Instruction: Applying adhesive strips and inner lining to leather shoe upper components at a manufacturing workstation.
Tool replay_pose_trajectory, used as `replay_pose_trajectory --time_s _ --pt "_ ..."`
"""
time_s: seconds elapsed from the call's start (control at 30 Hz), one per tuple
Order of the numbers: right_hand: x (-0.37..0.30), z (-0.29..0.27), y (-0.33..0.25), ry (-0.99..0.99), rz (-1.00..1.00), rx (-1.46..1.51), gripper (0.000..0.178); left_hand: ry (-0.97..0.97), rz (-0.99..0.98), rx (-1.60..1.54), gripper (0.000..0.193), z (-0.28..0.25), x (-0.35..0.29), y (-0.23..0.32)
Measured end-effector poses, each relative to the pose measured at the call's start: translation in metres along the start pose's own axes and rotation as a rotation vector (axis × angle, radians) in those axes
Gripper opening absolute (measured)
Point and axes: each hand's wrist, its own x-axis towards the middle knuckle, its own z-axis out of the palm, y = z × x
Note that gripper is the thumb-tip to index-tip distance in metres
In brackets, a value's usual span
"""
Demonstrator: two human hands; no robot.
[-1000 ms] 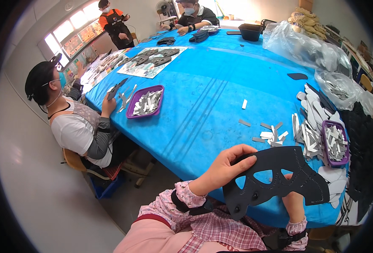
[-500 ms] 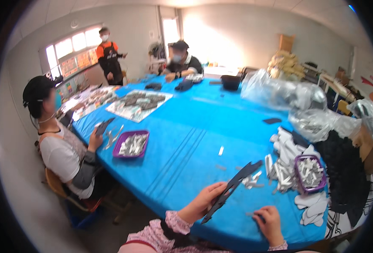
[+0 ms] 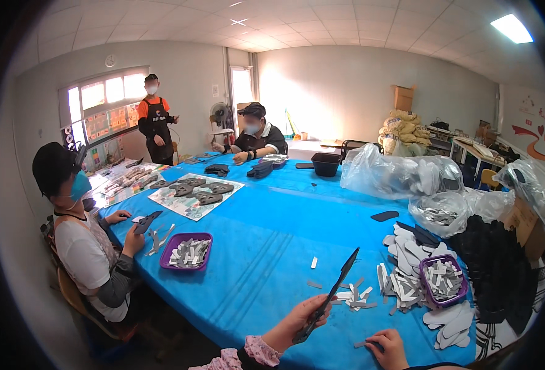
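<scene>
My left hand [image 3: 303, 316] is closed round the lower part of a long, flat black piece [image 3: 340, 280] with a notched edge, held up over the blue-covered table and seen nearly edge-on. Low at the table's near side, my right hand [image 3: 388, 349] pinches a small grey strip [image 3: 360, 344] between thumb and fingers. Beyond my hands lies a loose scatter of white and grey strips [image 3: 355, 298]. To the right of it, a purple basket [image 3: 425, 279] full of such strips stands beside a pile of white, rounded flat pieces [image 3: 408, 246].
Black pieces [image 3: 494, 265] are heaped at the right, below clear plastic bags [image 3: 402, 172]. Another purple basket [image 3: 164, 251] stands at the left, near a seated person [image 3: 87, 246] holding a black piece. Two more people are at the far side. Dark shapes lie on a printed sheet [image 3: 192, 211].
My view has tilted upward, showing more ceiling. The black piece in my left hand has turned from its broad face to nearly edge-on. My right hand keeps the grey strip.
</scene>
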Motion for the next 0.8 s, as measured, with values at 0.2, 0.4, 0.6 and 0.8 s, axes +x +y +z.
replay_pose_trajectory --time_s 0.2,0.4,0.6,0.8 --pt "0.003 -0.005 -0.011 0.025 -0.055 -0.034 0.014 0.043 0.002 -0.013 0.040 -0.012 -0.001 -0.011" --pt "0.003 -0.008 -0.010 -0.005 -0.030 -0.032 0.015 0.049 -0.046 -0.012 0.040 -0.005 0.001 -0.013" --pt "0.007 -0.007 -0.023 -0.086 -0.082 -0.128 0.016 0.068 -0.095 -0.057 0.035 -0.007 0.004 -0.023" --pt "0.007 -0.001 -0.020 -0.069 -0.012 -0.112 0.019 0.085 -0.118 -0.041 0.029 -0.007 0.000 -0.036"
